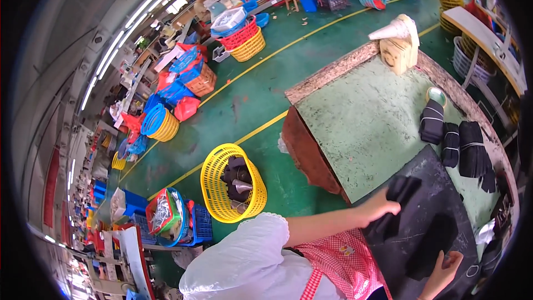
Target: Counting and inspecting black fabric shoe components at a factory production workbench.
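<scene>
My left hand (378, 209) is closed around a bunch of black strips (404, 188), cloth by the look of them, over a dark board (438, 180). Lower on the same board lies another black pile (433, 244). Beside that pile is my right hand (444, 271), its fingers bent and apart, with nothing visible between them. Beyond the board, black bundles tied with pale string rest on the green tabletop (355, 122), among them a narrow one (451, 144) and a wider one (472, 147).
A roll of tape (437, 96) and a pale cone (402, 28) on a yellowish block (397, 58) stand at the table's far side. On the green floor to my left, a yellow basket (208, 189) holds dark pieces. Stacked baskets (247, 44) line the workshop beyond.
</scene>
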Tool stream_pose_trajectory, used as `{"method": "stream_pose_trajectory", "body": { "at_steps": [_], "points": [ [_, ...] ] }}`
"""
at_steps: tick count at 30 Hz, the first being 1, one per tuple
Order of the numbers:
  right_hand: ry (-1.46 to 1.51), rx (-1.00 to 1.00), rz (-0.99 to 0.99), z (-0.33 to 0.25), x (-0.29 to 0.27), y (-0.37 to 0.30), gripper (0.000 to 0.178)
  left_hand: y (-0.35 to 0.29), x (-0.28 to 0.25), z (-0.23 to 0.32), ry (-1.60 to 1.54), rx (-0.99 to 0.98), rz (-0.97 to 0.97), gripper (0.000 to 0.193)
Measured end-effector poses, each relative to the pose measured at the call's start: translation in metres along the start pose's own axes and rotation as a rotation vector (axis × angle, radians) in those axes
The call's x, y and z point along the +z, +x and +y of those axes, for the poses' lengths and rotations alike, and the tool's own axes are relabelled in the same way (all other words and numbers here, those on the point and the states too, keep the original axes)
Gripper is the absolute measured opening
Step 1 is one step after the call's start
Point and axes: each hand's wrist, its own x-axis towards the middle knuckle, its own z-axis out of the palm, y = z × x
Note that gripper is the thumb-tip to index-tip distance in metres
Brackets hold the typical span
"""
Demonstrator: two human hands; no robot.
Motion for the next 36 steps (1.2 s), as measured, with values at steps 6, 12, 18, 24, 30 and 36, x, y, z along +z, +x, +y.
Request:
{"method": "stream_pose_trajectory", "body": {
  "at_steps": [6,12,18,24,30,36],
  "points": [
    [0.358,0.144,-0.611,-0.073,0.026,-0.009,0.017,0.004,0.054,-0.029,0.019,0.040,-0.170,0.065],
    [0.486,0.160,-0.418,0.031,0.019,0.009,0.026,0.019,-0.006,-0.016,-0.196,-0.086,-0.042,0.045],
    [0.041,0.040,0.005,-0.032,-0.005,-0.006,0.024,0.012,0.018,-0.025,-0.039,0.040,-0.092,0.046],
    [0.705,0.311,-0.547,-0.077,0.022,-0.011,0.020,-0.006,0.057,-0.026,-0.243,-0.115,-0.287,0.051],
    [0.837,0.384,-0.576,-0.058,0.014,-0.016,0.009,0.015,0.058,-0.043,0.019,0.085,-0.396,0.062],
    [0.833,0.457,-0.410,-0.035,0.002,-0.009,0.005,0.010,0.045,-0.005,-0.119,-0.074,-0.280,0.050]
  ]
}}
